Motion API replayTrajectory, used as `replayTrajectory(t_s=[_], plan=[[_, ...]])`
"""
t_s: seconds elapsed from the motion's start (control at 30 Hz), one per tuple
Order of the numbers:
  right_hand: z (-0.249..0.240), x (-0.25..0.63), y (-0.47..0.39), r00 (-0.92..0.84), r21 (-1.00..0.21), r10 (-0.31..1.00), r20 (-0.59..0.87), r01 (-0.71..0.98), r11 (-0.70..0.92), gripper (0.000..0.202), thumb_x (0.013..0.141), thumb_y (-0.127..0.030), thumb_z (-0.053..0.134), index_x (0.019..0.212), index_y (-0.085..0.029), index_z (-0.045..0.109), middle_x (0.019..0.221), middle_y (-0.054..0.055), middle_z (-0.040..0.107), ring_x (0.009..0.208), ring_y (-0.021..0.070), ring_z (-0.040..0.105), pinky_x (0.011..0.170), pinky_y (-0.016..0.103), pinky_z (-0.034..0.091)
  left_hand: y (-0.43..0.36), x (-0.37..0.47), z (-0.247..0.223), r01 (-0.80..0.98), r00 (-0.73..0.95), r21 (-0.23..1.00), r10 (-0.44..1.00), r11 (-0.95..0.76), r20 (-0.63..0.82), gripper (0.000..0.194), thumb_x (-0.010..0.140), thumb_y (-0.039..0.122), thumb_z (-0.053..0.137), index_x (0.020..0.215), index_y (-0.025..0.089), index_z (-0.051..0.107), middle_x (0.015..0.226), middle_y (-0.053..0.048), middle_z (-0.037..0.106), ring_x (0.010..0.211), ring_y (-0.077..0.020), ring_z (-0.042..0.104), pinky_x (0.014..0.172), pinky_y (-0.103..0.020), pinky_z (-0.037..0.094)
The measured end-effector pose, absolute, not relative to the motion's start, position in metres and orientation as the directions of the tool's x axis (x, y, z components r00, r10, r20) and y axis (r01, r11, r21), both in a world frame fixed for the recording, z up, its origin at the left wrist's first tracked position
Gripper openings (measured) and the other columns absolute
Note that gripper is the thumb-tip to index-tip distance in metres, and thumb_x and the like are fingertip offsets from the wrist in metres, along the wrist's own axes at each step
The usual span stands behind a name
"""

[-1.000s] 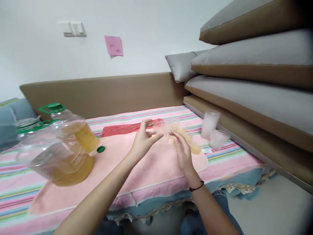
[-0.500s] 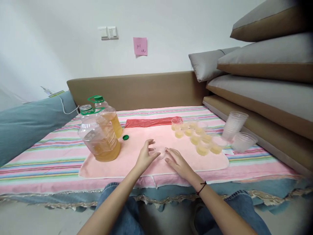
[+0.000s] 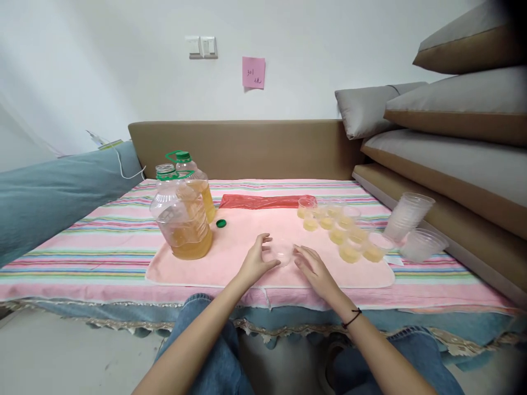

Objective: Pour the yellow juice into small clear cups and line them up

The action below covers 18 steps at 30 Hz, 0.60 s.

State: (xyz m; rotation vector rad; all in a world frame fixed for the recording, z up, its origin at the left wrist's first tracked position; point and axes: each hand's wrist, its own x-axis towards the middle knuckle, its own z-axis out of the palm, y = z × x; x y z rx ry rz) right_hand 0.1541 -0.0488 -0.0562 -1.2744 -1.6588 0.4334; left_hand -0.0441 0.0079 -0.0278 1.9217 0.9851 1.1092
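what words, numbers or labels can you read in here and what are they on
"301", handwritten on the pink sticky note on the wall.
Below it on the same note, a short scribble too small to read.
No legible label shows on the front jug or the stacked cups.

Home-like room, stacked cushions [image 3: 453, 137], striped bedcover [image 3: 102, 241], wall switches [image 3: 201, 48]
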Motion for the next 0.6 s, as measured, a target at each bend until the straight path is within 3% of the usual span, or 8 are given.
replayTrajectory(t_s=[0.13, 0.23, 0.33, 0.47, 0.6], plan=[[-0.048, 0.162, -0.045, 0.096, -0.754, 0.854, 0.512, 0.527, 0.393, 0.046, 0.091, -0.053, 0.044, 0.123, -0.021, 0.056, 0.122, 0.013, 0.064, 0.119, 0.0278, 0.054, 0.104, 0.053, 0.039, 0.013, -0.063, -0.018, 0.315, 0.279, 0.771, 0.830, -0.554, 0.482, 0.045, 0.068, 0.021, 0.071, 0.110, 0.020, 0.053, 0.116, -0.010, 0.062, 0.100, -0.0220, 0.064, 0.086, -0.039, 0.053], [-0.040, 0.163, -0.044, 0.168, -0.756, 0.813, 0.557, 0.507, 0.414, 0.046, 0.093, -0.051, 0.042, 0.125, -0.020, 0.053, 0.125, 0.014, 0.061, 0.121, 0.0273, 0.053, 0.105, 0.052, 0.038, 0.018, -0.087, -0.002, 0.395, 0.107, 0.701, 0.788, -0.594, 0.607, 0.035, 0.081, 0.027, 0.060, 0.113, 0.019, 0.051, 0.119, -0.012, 0.059, 0.117, -0.0246, 0.055, 0.102, -0.048, 0.041], [-0.032, 0.157, -0.046, 0.221, -0.741, 0.760, 0.612, 0.495, 0.453, 0.044, 0.094, -0.046, 0.042, 0.129, -0.021, 0.048, 0.131, 0.014, 0.056, 0.126, 0.0271, 0.048, 0.107, 0.053, 0.035, 0.024, -0.115, 0.014, 0.540, -0.134, 0.605, 0.649, -0.586, 0.749, 0.047, 0.079, 0.033, 0.064, 0.119, 0.017, 0.045, 0.134, -0.017, 0.046, 0.135, -0.0280, 0.035, 0.114, -0.051, 0.022], [-0.024, 0.140, -0.050, 0.216, -0.672, 0.689, 0.692, 0.541, 0.506, 0.043, 0.092, -0.043, 0.047, 0.129, -0.021, 0.050, 0.133, 0.012, 0.054, 0.132, 0.0281, 0.040, 0.112, 0.054, 0.025, 0.034, -0.153, 0.021, 0.734, -0.421, 0.543, 0.355, -0.407, 0.835, 0.069, 0.074, 0.041, 0.070, 0.127, 0.015, 0.036, 0.143, -0.019, 0.033, 0.140, -0.0299, 0.024, 0.117, -0.051, 0.014], [-0.020, 0.117, -0.052, 0.062, -0.513, 0.622, 0.781, 0.632, 0.581, 0.043, 0.092, -0.036, 0.047, 0.133, -0.023, 0.047, 0.134, 0.012, 0.053, 0.135, 0.0300, 0.035, 0.110, 0.058, 0.026, 0.046, -0.186, 0.009, 0.695, -0.505, 0.628, 0.385, -0.350, 0.773, 0.096, 0.067, 0.045, 0.076, 0.138, 0.012, 0.020, 0.146, -0.023, 0.024, 0.141, -0.0342, 0.020, 0.117, -0.053, 0.014]])
